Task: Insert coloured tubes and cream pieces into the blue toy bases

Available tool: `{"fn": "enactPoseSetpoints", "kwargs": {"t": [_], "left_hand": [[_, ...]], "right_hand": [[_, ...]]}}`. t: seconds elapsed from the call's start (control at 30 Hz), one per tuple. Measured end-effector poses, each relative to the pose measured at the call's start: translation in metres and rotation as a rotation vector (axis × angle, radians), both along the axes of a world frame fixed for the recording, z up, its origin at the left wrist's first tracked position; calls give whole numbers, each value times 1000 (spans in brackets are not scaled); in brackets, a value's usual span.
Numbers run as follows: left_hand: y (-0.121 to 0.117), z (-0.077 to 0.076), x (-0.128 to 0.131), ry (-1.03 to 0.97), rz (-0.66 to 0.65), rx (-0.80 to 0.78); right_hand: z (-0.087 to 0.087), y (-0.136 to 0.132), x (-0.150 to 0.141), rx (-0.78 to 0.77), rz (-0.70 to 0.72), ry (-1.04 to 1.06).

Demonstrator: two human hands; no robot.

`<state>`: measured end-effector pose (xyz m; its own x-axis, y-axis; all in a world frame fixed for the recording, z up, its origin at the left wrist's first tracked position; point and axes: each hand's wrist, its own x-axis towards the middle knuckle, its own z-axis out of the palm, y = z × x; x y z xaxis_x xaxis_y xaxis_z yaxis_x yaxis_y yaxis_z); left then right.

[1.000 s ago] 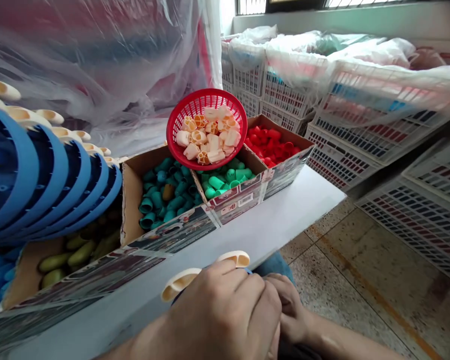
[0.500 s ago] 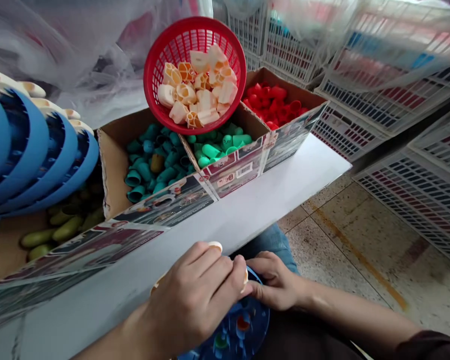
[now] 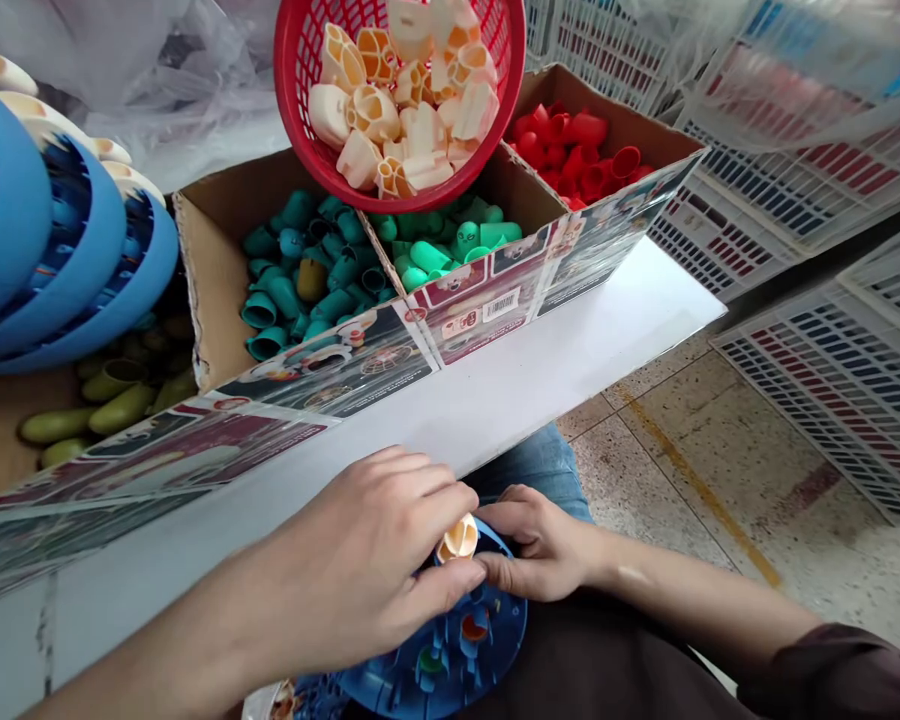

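My left hand (image 3: pixel 397 550) is closed around a cream plastic piece (image 3: pixel 459 540) with an open, ribbed end facing up. It holds the piece at the far rim of a round blue plastic base (image 3: pixel 412 690). Pegs rise from the base, and an orange and a green part show among them. With thumb and fingers, my right hand (image 3: pixel 536 545) grips the base's rim just right of the cream piece. The base rests over my lap, partly hidden by my left hand and forearm.
Behind the white board (image 3: pixel 375 440) stands a divided cardboard box (image 3: pixel 217 340) with teal, green, red and olive plastic pieces. A red basket (image 3: pixel 289 100) of cream pieces rests on it. Stacked blue bases (image 3: pixel 112 270) stand at left, white crates (image 3: pixel 855 380) at right.
My left hand has rotated, uncovering the cream piece between its fingers at the rim. My right hand stays on the base. The view has shifted, so the boxes sit higher.
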<state>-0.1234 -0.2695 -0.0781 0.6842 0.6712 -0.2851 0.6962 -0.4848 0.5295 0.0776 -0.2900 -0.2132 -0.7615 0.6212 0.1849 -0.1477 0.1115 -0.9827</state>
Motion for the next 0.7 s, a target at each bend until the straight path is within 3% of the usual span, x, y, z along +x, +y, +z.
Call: {"fn": "enactPoseSetpoints", "kwargs": {"t": [0.13,0.27,0.5,0.6,0.7], "left_hand": [[11,17,11,340,-74,-193],[17,19,14,393,-112,-175],[24,12,7,376,-126,-225],[29,23,2,265,-61,-222],[45,42,-5,26,105,-110]], "right_hand": [[4,-1,-2,-6,49,-8],[5,-1,-2,44,63,-55],[6,-1,-7,57,70,-53],[10,-2,-3,54,22,-61],[10,-3,5,49,-26,-138]]}}
